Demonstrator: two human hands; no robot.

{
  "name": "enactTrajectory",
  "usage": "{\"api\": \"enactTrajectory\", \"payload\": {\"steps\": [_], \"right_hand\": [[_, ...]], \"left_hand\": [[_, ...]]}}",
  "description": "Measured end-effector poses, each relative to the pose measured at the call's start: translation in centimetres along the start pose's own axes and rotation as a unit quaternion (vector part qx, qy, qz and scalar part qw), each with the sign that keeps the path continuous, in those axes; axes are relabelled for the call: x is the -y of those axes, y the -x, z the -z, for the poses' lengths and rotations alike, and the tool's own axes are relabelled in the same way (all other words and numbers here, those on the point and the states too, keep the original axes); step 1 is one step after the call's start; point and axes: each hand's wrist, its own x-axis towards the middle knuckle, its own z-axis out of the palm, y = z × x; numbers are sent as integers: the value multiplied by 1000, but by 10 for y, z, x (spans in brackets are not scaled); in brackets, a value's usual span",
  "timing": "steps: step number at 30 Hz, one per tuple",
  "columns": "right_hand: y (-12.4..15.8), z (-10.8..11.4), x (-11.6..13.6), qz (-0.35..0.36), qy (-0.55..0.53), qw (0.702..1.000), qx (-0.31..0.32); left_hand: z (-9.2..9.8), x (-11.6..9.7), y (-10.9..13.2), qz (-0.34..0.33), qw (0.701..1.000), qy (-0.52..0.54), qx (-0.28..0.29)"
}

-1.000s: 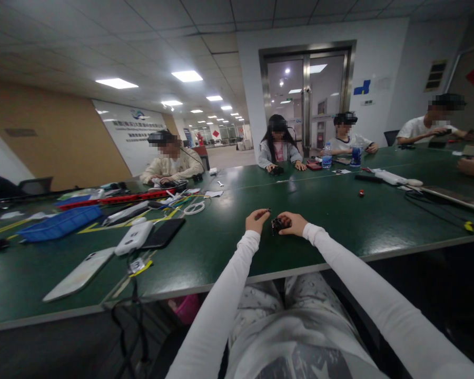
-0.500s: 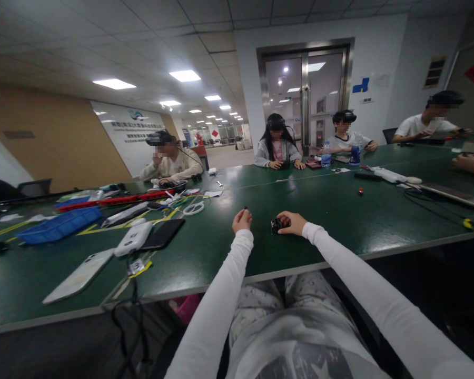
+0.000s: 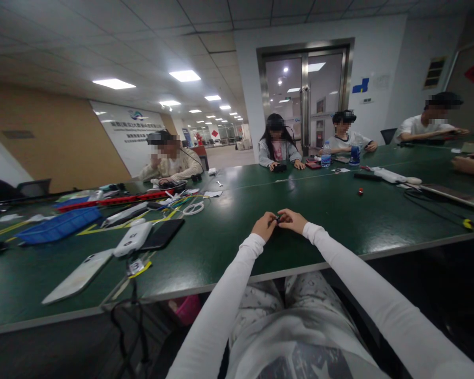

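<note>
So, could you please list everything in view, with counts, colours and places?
Small object: one, dark, front centre
Table: one, green, central
Phone: one, white, front left
Device: one, white, beside phone
Slab: one, black, beside device
Tray: one, blue, far left
Coil: one, white, left of centre
Bottle: one, blue-labelled, far side
Container: one, blue, beside bottle
Little item: one, red, right
Clutter: many pieces, mixed colours, left
People: five, mostly pale clothing, around the table
Doors: two, grey-framed, background
Sleeves: two, white, foreground
Left grip: one, bare, at small object
Right grip: one, bare, at small object
</note>
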Motion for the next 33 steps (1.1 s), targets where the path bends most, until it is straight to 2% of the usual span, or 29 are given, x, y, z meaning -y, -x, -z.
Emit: {"api": "enactTrajectory", "payload": {"steps": [4, 7, 12, 16, 20, 25, 30, 33], "right_hand": [[0, -1, -1, -5, 1, 1000, -6], [0, -1, -2, -13, -5, 1000, -2], [2, -1, -4, -21, -13, 1000, 5], [3, -2, -3, -16, -11, 1000, 5], [5, -3, -2, -17, -7, 1000, 8], [7, -5, -4, -20, -9, 1000, 18], [7, -5, -7, -18, -11, 1000, 22], [6, -5, -7, -17, -12, 1000, 23]], "left_hand": [[14, 15, 0, 6, 998, -64, 3], [38, 37, 7, 44, 994, -99, -12], [100, 88, 36, 144, 976, -150, -60], [155, 127, 68, 240, 946, -183, -120], [191, 150, 94, 292, 919, -198, -176], [202, 155, 104, 292, 900, -214, -244], [202, 159, 104, 311, 889, -217, -258], [201, 162, 106, 320, 888, -219, -248]]}}
